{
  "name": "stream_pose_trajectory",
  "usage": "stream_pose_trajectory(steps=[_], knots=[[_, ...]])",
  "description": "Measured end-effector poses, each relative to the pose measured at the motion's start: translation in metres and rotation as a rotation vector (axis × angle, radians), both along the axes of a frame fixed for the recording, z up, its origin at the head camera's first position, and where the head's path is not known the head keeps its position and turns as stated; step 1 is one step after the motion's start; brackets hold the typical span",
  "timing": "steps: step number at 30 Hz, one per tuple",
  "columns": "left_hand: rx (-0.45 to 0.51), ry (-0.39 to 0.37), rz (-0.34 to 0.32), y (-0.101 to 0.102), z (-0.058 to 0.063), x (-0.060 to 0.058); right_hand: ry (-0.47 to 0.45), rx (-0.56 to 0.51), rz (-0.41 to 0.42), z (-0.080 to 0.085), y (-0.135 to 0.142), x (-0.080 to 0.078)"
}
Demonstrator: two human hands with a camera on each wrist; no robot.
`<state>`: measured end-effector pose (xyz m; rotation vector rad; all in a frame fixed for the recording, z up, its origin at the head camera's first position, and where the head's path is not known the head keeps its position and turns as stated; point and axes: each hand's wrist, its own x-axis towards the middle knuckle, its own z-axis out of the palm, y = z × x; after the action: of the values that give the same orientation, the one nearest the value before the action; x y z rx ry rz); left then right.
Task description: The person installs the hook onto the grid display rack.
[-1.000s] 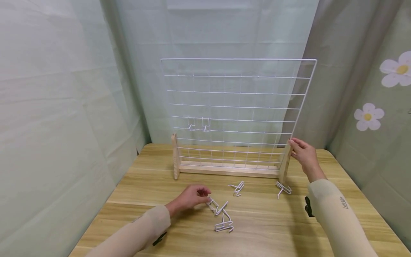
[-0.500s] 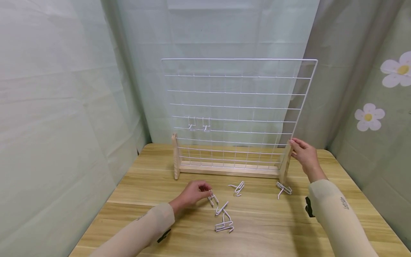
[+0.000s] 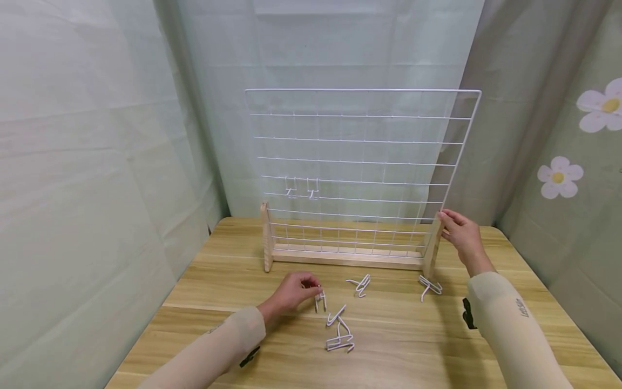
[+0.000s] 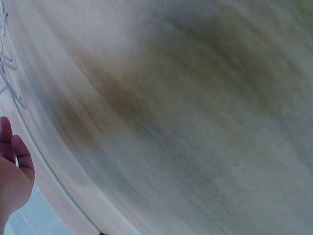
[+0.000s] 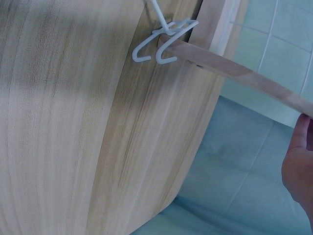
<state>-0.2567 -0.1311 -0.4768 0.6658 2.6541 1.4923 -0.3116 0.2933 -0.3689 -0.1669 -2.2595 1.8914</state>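
Note:
My left hand (image 3: pixel 293 292) is low over the table and pinches a white double-prong wire hook (image 3: pixel 324 301) between thumb and fingers, its prongs pointing down. In the left wrist view only part of that hand (image 4: pixel 15 171) shows, at the left edge. My right hand (image 3: pixel 461 235) grips the top of the right wooden upright (image 3: pixel 431 248) of a white wire grid rack (image 3: pixel 350 141). In the right wrist view its fingers meet the end of this upright (image 5: pixel 239 72). Two hooks, a left one (image 3: pixel 290 191) and a right one (image 3: pixel 312 193), hang side by side on the grid.
Loose white hooks lie on the wooden table (image 3: pixel 218 286): one (image 3: pixel 360 284) before the stand's base bar (image 3: pixel 347 260), one (image 3: pixel 430 286) by the right upright, and a tangled group (image 3: pixel 339 341) nearer. Pale curtains (image 3: pixel 112 140) enclose the table at the back and sides.
My left hand has lifted a hook off the near group, moving slightly away and right, and the hook has turned so its prongs point down. The right hand keeps its place on the upright.

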Motion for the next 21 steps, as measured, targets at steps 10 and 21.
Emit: stream_pose_trajectory(steps=[10,21], knots=[[-0.001,0.022,0.002,-0.0034,-0.0025,-0.0023,-0.001,-0.015,0.006,-0.0003,0.0008,-0.0001],[-0.039,0.023,0.020,-0.0018,-0.0025,-0.0037,-0.013,-0.005,0.006,0.0002,-0.0004,0.0014]])
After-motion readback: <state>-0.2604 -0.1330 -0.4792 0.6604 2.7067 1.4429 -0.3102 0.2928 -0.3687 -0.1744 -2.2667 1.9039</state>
